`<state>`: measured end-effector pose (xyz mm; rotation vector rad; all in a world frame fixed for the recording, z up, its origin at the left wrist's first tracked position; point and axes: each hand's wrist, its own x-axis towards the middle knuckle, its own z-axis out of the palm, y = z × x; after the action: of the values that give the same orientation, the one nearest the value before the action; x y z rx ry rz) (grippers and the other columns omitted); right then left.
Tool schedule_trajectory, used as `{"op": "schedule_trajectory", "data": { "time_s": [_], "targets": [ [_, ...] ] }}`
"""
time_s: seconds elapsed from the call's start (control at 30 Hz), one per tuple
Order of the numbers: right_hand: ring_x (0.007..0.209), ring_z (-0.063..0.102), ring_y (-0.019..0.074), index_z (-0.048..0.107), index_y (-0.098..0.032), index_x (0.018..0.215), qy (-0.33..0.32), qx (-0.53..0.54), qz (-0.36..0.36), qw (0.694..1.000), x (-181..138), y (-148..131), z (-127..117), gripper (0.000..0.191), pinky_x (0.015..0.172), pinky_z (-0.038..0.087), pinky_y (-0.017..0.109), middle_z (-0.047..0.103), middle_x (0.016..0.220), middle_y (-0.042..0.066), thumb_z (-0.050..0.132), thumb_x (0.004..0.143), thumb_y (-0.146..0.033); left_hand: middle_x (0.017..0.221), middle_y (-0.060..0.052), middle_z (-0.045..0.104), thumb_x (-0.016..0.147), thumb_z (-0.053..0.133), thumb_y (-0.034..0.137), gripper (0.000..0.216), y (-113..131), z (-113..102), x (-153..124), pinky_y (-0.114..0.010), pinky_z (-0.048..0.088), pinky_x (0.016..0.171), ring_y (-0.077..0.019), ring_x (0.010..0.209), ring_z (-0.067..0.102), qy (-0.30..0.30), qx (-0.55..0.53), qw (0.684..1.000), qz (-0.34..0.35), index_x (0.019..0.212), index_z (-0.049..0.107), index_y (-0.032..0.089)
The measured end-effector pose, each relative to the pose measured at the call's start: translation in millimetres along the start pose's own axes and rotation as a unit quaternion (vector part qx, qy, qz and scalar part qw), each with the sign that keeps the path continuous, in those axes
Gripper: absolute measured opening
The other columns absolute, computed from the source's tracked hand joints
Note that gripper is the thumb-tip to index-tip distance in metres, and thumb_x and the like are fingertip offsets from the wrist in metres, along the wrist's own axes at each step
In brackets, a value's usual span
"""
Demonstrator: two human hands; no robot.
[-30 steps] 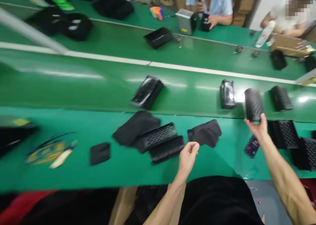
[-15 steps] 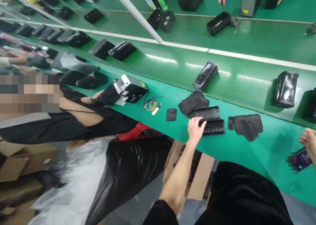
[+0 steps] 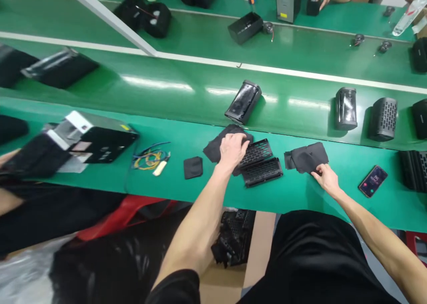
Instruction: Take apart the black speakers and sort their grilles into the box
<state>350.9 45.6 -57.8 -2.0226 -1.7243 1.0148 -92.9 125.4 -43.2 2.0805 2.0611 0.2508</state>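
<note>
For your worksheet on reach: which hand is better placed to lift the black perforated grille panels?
Left. The left hand already rests on the black perforated grille panels; the right hand touches the black cloth.

2 grilles (image 3: 256, 162) | 3 cloths (image 3: 307, 157) | 1 phone (image 3: 372, 181)

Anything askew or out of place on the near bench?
Mostly tidy. One oddity: a phone with a lit screen lies among the parts, right of the black cloth that the right hand touches. The left hand rests on two overlapping grilles, set askew.
</note>
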Motion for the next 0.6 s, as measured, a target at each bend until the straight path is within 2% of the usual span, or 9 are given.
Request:
{"op": "schedule_trajectory", "data": {
  "time_s": [0.1, 0.17, 0.27, 0.33, 0.43, 0.53, 0.6],
  "targets": [
    [0.076, 0.061, 0.022, 0.075, -0.026, 0.092, -0.007, 0.043, 0.018, 0.999, 2, -5, 1, 0.038, 0.073, 0.045, 0.033, 0.073, 0.093, 0.007, 0.069, 0.09, -0.063, 0.134, -0.02, 0.071, 0.103, 0.058, 0.038, 0.039, 2, 10, 5, -0.055, 0.041, 0.108, -0.0429, 0.128, 0.055, -0.058, 0.031, 0.998, -0.006, 0.134, 0.07, 0.018],
    [0.076, 0.061, 0.0227, 0.075, -0.025, 0.092, -0.005, 0.071, 0.019, 0.997, 9, -2, -8, 0.038, 0.074, 0.045, 0.033, 0.071, 0.085, 0.006, 0.067, 0.092, -0.062, 0.125, -0.021, 0.073, 0.102, 0.058, 0.036, 0.035, 5, 19, 8, -0.055, 0.041, 0.108, -0.0431, 0.126, 0.055, -0.09, 0.032, 0.995, -0.026, 0.127, 0.074, 0.017],
    [0.071, 0.06, 0.0227, 0.074, -0.023, 0.087, 0.014, 0.11, 0.04, 0.993, 25, 8, -27, 0.047, 0.068, 0.046, 0.032, 0.068, 0.071, 0.004, 0.061, 0.091, -0.067, 0.121, -0.019, 0.074, 0.104, 0.054, 0.038, 0.033, 5, 28, 9, -0.054, 0.042, 0.107, -0.0408, 0.123, 0.055, -0.091, 0.004, 0.995, -0.033, 0.116, 0.079, 0.019],
    [0.06, 0.055, 0.0203, 0.072, -0.02, 0.081, 0.04, 0.144, 0.075, 0.986, 36, 18, -39, 0.053, 0.059, 0.043, 0.031, 0.063, 0.061, 0.003, 0.06, 0.087, -0.072, 0.126, -0.017, 0.075, 0.105, 0.052, 0.041, 0.035, 4, 26, 9, -0.053, 0.042, 0.107, -0.0389, 0.122, 0.055, -0.058, -0.02, 0.998, -0.03, 0.115, 0.08, 0.021],
    [0.05, 0.046, 0.0158, 0.068, -0.02, 0.075, 0.089, 0.201, 0.129, 0.967, 48, 33, -53, 0.053, 0.049, 0.034, 0.027, 0.054, 0.051, -0.002, 0.065, 0.078, -0.073, 0.136, -0.014, 0.073, 0.108, 0.05, 0.045, 0.04, 2, 7, 11, -0.05, 0.044, 0.106, -0.0357, 0.12, 0.058, 0.027, -0.047, 0.998, -0.03, 0.118, 0.081, 0.021],
    [0.052, 0.047, 0.0138, 0.064, -0.022, 0.075, 0.142, 0.264, 0.153, 0.942, 57, 41, -69, 0.045, 0.048, 0.035, 0.024, 0.055, 0.055, -0.003, 0.071, 0.072, -0.066, 0.133, -0.014, 0.075, 0.111, 0.047, 0.049, 0.048, 2, -24, 15, -0.046, 0.046, 0.105, -0.0324, 0.117, 0.063, 0.111, -0.059, 0.992, -0.002, 0.122, 0.081, 0.018],
    [0.059, 0.052, 0.0137, 0.063, -0.023, 0.077, 0.178, 0.306, 0.151, 0.923, 60, 42, -85, 0.04, 0.052, 0.041, 0.023, 0.059, 0.063, -0.004, 0.072, 0.071, -0.062, 0.126, -0.013, 0.078, 0.112, 0.046, 0.052, 0.05, 11, -40, 14, -0.043, 0.048, 0.103, -0.0303, 0.113, 0.066, 0.135, -0.071, 0.988, 0.028, 0.125, 0.08, 0.019]
  ]
}}
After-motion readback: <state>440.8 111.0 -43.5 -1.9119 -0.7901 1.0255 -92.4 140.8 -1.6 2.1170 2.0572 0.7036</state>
